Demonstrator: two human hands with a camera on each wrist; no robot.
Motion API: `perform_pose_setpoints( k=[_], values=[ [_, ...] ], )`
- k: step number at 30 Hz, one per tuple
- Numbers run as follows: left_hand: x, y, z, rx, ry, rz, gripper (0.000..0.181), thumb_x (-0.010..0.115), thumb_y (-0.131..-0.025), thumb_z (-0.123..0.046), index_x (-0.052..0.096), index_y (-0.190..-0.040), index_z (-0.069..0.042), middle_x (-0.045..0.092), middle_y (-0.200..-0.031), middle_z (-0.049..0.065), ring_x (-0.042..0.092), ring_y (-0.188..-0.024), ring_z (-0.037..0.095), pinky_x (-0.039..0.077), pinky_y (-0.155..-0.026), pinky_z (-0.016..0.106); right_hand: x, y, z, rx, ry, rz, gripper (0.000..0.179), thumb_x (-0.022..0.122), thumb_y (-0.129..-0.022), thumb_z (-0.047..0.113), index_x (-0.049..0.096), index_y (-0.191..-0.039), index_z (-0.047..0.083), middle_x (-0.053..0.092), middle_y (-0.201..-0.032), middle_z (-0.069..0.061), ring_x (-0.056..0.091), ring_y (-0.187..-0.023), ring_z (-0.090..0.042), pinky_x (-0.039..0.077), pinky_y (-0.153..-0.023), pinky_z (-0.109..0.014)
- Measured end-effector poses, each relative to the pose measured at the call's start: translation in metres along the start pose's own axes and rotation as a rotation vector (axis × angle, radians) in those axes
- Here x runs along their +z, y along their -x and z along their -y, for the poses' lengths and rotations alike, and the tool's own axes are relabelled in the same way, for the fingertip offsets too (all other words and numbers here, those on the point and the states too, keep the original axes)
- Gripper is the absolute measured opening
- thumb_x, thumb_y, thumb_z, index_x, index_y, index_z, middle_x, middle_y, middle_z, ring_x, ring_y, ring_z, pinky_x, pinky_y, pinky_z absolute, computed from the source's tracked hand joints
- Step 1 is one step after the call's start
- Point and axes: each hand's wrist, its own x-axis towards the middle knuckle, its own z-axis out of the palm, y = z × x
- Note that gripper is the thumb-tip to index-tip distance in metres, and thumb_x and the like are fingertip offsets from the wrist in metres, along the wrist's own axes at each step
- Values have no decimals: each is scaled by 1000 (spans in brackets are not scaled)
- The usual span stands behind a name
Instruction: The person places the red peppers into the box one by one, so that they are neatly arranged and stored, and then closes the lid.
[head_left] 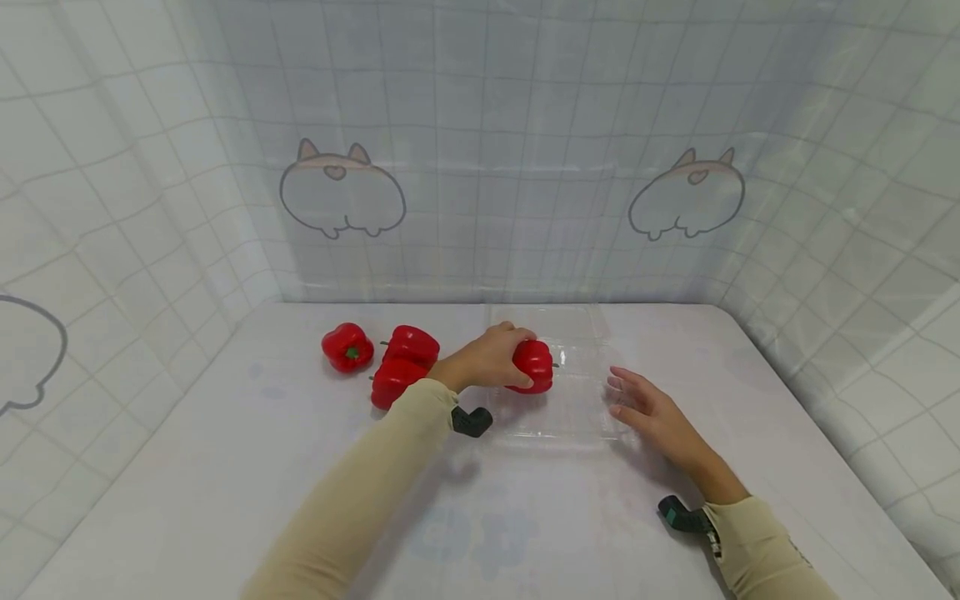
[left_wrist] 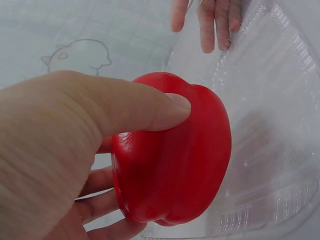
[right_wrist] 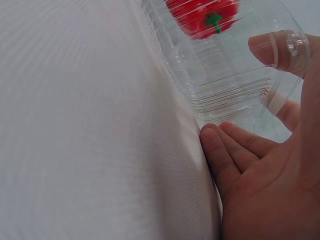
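My left hand (head_left: 491,358) grips a red bell pepper (head_left: 533,367), its stem pointing right, over the left part of a clear plastic container (head_left: 581,408). In the left wrist view the thumb lies across the bell pepper (left_wrist: 185,160) and the other fingers curl behind it. I cannot tell whether the pepper touches the container's floor. At the container's right side is my right hand (head_left: 656,421), fingers extended and thumb apart. The right wrist view shows its fingertips (right_wrist: 215,137) low by the clear wall (right_wrist: 225,97), with the thumb overlapping the rim.
Left of the container, three more red bell peppers are on the white table: one by itself (head_left: 347,347) and two close together, the rear one (head_left: 412,344) and the front one (head_left: 396,383). A clear flap (head_left: 551,321) lies behind the container. Gridded white cloth (head_left: 480,167) encloses the back and sides.
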Motion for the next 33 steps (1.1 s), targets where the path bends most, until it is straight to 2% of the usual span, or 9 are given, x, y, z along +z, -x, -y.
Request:
perform_pose_setpoints(
  k=[11, 15, 16, 19, 21, 23, 28, 30, 33],
  values=[
    [4, -1, -1, 8, -44, -23, 81, 87, -77, -27, 47, -147, -20, 51, -136, 1, 45, -125, 20, 57, -82, 34, -1, 1, 1, 10, 26, -2, 64, 61, -101, 27, 32, -155, 8, 43, -152, -20, 44, -138, -39, 36, -108, -56],
    [4, 2, -1, 0, -43, -26, 80, 86, -78, -27, 47, -147, -21, 49, -137, 1, 43, -126, 20, 57, -83, 34, -1, 0, 0, 9, 16, 4, 64, 62, -101, 26, 32, -155, 9, 43, -153, -20, 44, -138, -38, 39, -108, -43],
    [4, 3, -2, -3, -43, -27, 79, 85, -79, -27, 47, -148, -22, 49, -137, 1, 42, -126, 20, 57, -84, 35, -1, 0, 0, 11, 13, 4, 64, 62, -101, 26, 32, -155, 9, 43, -153, -20, 44, -138, -38, 40, -108, -36],
    [5, 5, -2, -3, -50, -29, 78, 85, -79, -28, 47, -148, -22, 48, -136, 1, 41, -127, 19, 57, -85, 34, -1, 0, 0, 12, 11, 6, 64, 62, -101, 26, 32, -155, 9, 42, -153, -20, 44, -138, -38, 40, -108, -39],
    [5, 5, -2, -1, -54, -29, 78, 85, -79, -28, 48, -148, -21, 48, -136, 1, 41, -127, 19, 56, -85, 34, 0, -1, 0, 11, 10, 5, 64, 62, -101, 26, 33, -155, 9, 42, -152, -21, 44, -138, -38, 37, -109, -48],
    [6, 6, -2, 2, -60, -30, 79, 85, -78, -27, 48, -148, -21, 48, -135, 1, 42, -126, 19, 57, -85, 34, 0, 0, 0, 11, 10, 5, 64, 62, -101, 25, 33, -155, 9, 43, -152, -20, 44, -138, -38, 38, -109, -47],
    [7, 6, -1, 2, -81, -26, 84, 86, -77, -25, 46, -150, -22, 48, -135, 3, 42, -126, 20, 57, -83, 35, -1, 0, 0, 1, -6, 5, 63, 62, -101, 24, 33, -155, 8, 43, -152, -21, 44, -138, -38, 37, -100, -15],
    [8, 6, 0, 3, -86, -17, 86, 87, -76, -25, 44, -151, -24, 48, -135, 3, 42, -127, 21, 57, -83, 34, -1, 0, -1, -3, -13, 6, 63, 62, -101, 24, 33, -155, 7, 42, -152, -22, 43, -138, -39, 36, -97, -10],
    [9, 7, 0, 10, -81, -4, 86, 87, -76, -23, 45, -151, -30, 47, -136, 3, 41, -127, 21, 57, -81, 33, 0, -1, -1, -8, -16, 6, 63, 62, -101, 23, 33, -155, 6, 42, -152, -22, 43, -138, -39, 36, -97, -9]
  ],
)
